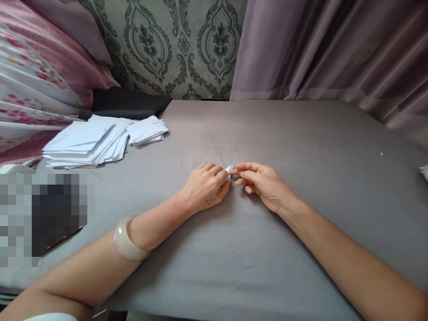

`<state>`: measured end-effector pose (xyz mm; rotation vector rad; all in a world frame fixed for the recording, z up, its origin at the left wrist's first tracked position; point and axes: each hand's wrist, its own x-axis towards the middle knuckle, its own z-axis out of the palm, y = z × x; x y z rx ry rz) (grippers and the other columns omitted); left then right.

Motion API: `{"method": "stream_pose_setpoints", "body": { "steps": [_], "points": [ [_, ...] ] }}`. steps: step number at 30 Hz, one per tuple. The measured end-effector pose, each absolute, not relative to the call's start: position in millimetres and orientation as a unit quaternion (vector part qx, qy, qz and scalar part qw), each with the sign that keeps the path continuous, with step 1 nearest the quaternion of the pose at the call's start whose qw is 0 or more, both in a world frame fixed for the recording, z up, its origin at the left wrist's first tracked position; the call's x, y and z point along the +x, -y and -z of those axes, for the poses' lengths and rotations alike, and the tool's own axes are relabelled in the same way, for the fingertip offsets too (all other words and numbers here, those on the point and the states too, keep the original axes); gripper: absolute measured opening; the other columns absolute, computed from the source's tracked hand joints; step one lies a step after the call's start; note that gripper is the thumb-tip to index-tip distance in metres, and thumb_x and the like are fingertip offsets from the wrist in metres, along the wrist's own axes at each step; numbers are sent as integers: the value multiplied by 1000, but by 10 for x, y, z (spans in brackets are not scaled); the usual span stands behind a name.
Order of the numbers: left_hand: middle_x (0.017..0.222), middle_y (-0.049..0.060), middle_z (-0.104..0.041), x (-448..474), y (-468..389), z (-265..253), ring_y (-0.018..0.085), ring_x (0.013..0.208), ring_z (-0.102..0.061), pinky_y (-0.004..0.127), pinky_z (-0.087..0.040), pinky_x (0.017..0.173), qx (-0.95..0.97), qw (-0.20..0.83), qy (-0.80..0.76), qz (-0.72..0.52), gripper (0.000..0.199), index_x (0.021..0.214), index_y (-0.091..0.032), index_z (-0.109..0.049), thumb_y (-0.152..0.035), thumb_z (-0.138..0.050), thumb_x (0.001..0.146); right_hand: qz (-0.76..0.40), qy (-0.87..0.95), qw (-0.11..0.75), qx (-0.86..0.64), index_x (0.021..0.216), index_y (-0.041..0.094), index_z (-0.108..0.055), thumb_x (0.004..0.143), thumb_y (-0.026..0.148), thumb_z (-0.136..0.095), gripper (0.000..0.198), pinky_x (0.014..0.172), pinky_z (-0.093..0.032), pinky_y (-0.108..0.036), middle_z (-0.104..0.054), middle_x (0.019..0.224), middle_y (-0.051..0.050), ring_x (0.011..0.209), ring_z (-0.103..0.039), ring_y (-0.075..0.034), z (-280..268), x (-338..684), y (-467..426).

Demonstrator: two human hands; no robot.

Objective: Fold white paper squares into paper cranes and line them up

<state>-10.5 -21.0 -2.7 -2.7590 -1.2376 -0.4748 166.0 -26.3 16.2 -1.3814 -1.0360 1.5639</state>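
Note:
A small folded piece of white paper (228, 171) stands out from the fingers of my left hand (205, 185), low over the grey cloth in the middle. My left hand is closed around it, palm down, so most of the paper is hidden. From the other side my right hand (259, 178) meets the paper's pointed end with thumb and index finger close together. Its other fingers are loosely curled below. A pale bangle (125, 240) circles my left forearm.
A large stack of white paper sheets (83, 142) lies at the left, with a smaller stack (147, 130) beside it. Behind them is a black item (130, 102). Pink floral fabric (36, 76) borders the left, purple curtains (301, 49) the right. A white object (424, 171) shows at the right edge.

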Motion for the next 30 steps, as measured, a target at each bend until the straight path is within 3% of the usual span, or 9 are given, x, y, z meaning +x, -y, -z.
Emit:
{"method": "stream_pose_setpoints", "body": {
  "steps": [4, 8, 11, 16, 19, 26, 30],
  "points": [
    [78, 9, -70, -109, 179, 4, 19, 74, -61, 32, -45, 71, -862, -16, 451, 230, 31, 78, -14, -67, -25, -41, 91, -607, 418, 437, -516, 89, 17, -60, 71, 19, -62, 19, 45, -41, -19, -70, 101, -7, 66, -62, -10, -169, 1640, 267],
    [69, 3, -66, -101, 112, -43, 14, 64, -57, 25, -43, 62, -669, -281, 544, 421, 27, 79, -15, -69, -33, -51, 86, -520, 411, 516, -543, 87, 18, -56, 70, 27, -66, 22, 46, -41, -20, -67, 88, -4, 65, -59, -10, -160, 1627, 249],
    [69, 1, -63, -62, 93, -46, 12, 63, -55, 22, -43, 57, -513, -498, 512, 476, 26, 76, -15, -68, -38, -56, 82, -506, 436, 501, -551, 92, 18, -55, 70, 35, -70, 32, 53, -47, -22, -65, 88, -4, 78, -63, -14, -146, 1594, 256],
    [68, 1, -61, 2, 132, -14, 11, 65, -55, 22, -44, 61, -437, -629, 452, 457, 21, 72, -14, -67, -35, -65, 77, -513, 486, 482, -518, 100, 20, -51, 73, 38, -70, 38, 62, -53, -27, -69, 89, -4, 80, -66, -16, -91, 1532, 287],
    [72, 3, -63, -14, 140, -15, 12, 66, -56, 26, -46, 64, -468, -626, 465, 415, 26, 74, -14, -67, -40, -66, 77, -505, 510, 456, -527, 101, 20, -50, 76, 36, -68, 35, 58, -51, -26, -70, 82, -2, 73, -65, -15, -49, 1557, 270],
    [102, 8, -61, -88, 101, 53, 20, 91, -56, 37, -47, 82, -679, -368, 533, 344, 24, 71, -16, -69, -39, -65, 77, -442, 593, 341, -580, 103, 18, -54, 81, 29, -58, 25, 66, -49, -28, -71, 81, -3, 68, -64, -14, -17, 1673, 205],
    [104, 9, -61, -88, 115, 53, 23, 100, -51, 42, -44, 89, -737, -292, 542, 278, 20, 74, -16, -69, -33, -60, 82, -344, 652, 304, -603, 99, 19, -59, 79, 25, -58, 20, 70, -48, -29, -69, 86, -3, 71, -63, -14, 3, 1689, 220]
  ]
}}
